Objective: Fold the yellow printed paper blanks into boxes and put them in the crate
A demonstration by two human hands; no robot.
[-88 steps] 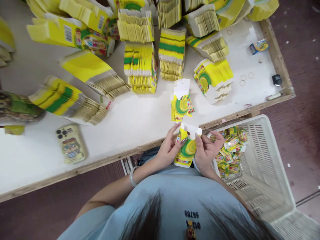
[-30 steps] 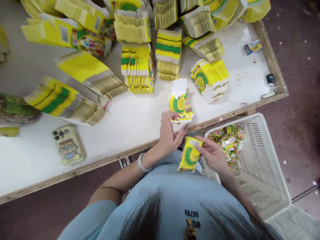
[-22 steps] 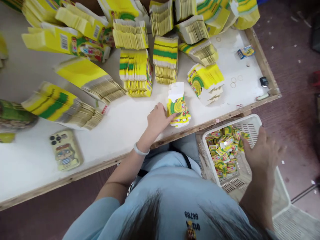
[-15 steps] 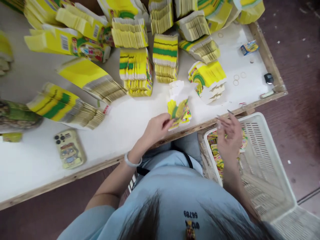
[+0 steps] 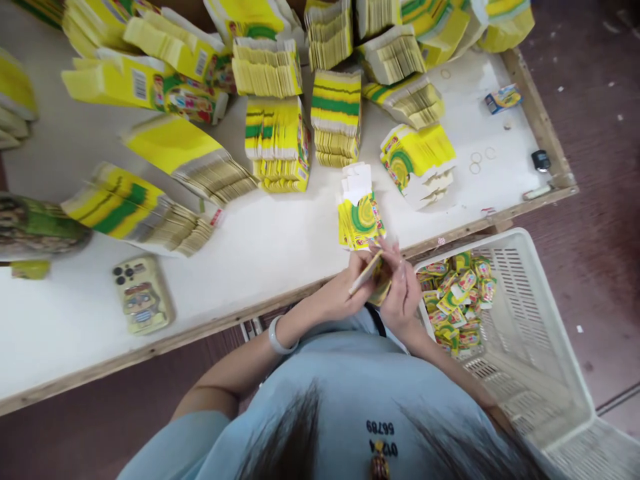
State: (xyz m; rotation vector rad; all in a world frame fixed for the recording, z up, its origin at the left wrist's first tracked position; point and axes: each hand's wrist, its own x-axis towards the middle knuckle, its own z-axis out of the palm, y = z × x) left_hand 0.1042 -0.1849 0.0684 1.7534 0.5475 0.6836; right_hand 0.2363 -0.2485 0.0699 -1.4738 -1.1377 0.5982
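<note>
My left hand (image 5: pixel 345 290) grips a small yellow carton (image 5: pixel 367 275), tilted on edge just past the table's front edge. My right hand (image 5: pixel 404 297) meets it from the other side, its fingers closed around the carton's near and far ends; the fingertips are partly blurred. Just beyond my hands, a small pile of flat printed cartons (image 5: pixel 361 217) lies on the table, yellow and green with white flaps pointing away from me. To the right of my right hand, a white plastic basket (image 5: pixel 537 300) holds many small yellow-green cartons (image 5: pixel 457 297) at its left end.
Bundled stacks of folded cartons (image 5: pixel 336 110) fill the back of the white table (image 5: pixel 260 247). A phone in a cartoon case (image 5: pixel 143 297) lies at left. Rubber bands (image 5: pixel 475 162), a blue-yellow box (image 5: pixel 503 99) and a small black object (image 5: pixel 540 160) are near the wooden right edge (image 5: pixel 543 113).
My left hand has lifted a carton off the small pile and drawn it towards me. My right hand has come left from over the basket to meet it.
</note>
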